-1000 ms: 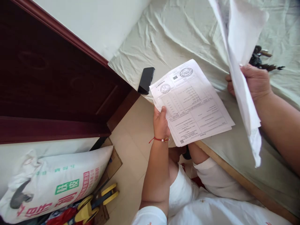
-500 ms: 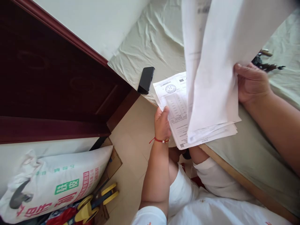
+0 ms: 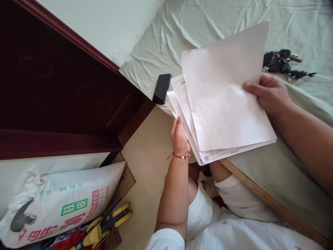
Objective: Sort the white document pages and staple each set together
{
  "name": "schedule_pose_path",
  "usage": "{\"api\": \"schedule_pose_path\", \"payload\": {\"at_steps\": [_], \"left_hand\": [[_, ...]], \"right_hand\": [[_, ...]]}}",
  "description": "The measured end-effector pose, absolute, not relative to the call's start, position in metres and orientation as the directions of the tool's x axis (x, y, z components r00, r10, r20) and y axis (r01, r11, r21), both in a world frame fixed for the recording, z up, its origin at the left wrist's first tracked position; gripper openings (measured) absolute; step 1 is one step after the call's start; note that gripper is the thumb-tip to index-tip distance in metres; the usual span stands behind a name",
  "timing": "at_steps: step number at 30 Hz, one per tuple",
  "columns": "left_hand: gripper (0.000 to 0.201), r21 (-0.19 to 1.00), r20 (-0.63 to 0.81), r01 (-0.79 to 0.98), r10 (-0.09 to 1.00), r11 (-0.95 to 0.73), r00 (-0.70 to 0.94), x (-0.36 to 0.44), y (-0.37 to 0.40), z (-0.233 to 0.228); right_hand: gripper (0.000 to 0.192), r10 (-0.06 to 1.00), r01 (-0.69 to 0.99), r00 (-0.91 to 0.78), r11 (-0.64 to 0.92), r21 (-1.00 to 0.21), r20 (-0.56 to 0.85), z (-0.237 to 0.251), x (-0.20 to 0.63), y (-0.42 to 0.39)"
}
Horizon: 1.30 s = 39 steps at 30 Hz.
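A fanned stack of printed papers (image 3: 180,99) is held over my lap and the edge of the cloth-covered surface. My left hand (image 3: 180,137), with a red string bracelet at the wrist, is closed on the left edge of the stack, thumb on top. On top lies a blank white sheet (image 3: 229,97), covering most of the print beneath. My right hand (image 3: 270,92) pinches that sheet at its right edge, thumb above and fingers behind. Whether the right hand also grips lower sheets is hidden.
A black phone (image 3: 161,89) lies on the pale green cloth (image 3: 192,21), left of the papers. A bunch of keys (image 3: 283,62) rests beyond my right hand. Dark red wooden furniture (image 3: 65,76) stands at left, with a printed white sack (image 3: 67,198) and a yellow-wheeled item (image 3: 104,227) below.
The raised sheets have come down flat onto the stack, blank side up, covering the stamped page. My right hand moved slightly left and up with them. My left hand stays nearly still.
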<state>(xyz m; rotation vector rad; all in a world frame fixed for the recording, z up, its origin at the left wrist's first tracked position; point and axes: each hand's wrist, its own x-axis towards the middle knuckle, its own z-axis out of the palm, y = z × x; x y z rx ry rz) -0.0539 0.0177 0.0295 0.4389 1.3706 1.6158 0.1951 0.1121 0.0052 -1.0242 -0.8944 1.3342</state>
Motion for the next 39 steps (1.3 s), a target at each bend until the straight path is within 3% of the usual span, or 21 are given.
{"api": "schedule_pose_path", "payload": {"at_steps": [15,19,25,30,39], "left_hand": [[0.028,0.908,-0.214,-0.419,0.871,0.010,-0.442,-0.050,0.018,0.020],[0.028,0.913,-0.204,-0.408,0.868,0.001,-0.453,-0.050,0.019,0.017],[0.045,0.901,-0.186,-0.433,0.911,0.009,-0.368,-0.048,0.018,0.020],[0.037,0.918,-0.225,-0.395,0.882,0.048,-0.415,-0.048,0.016,0.021],[0.041,0.951,-0.150,-0.308,0.907,0.024,-0.392,-0.050,0.015,0.016]], "right_hand": [[0.022,0.998,-0.349,0.024,-0.050,-0.936,-0.063,0.004,0.196,0.112],[0.024,0.998,-0.359,0.015,-0.046,-0.932,-0.055,0.004,0.196,0.113],[0.028,0.999,-0.326,0.011,-0.044,-0.944,-0.051,0.004,0.195,0.112],[0.029,0.999,-0.305,0.001,-0.038,-0.952,-0.040,0.006,0.195,0.110],[0.033,1.000,-0.243,-0.023,-0.015,-0.970,-0.009,-0.001,0.199,0.115]]}}
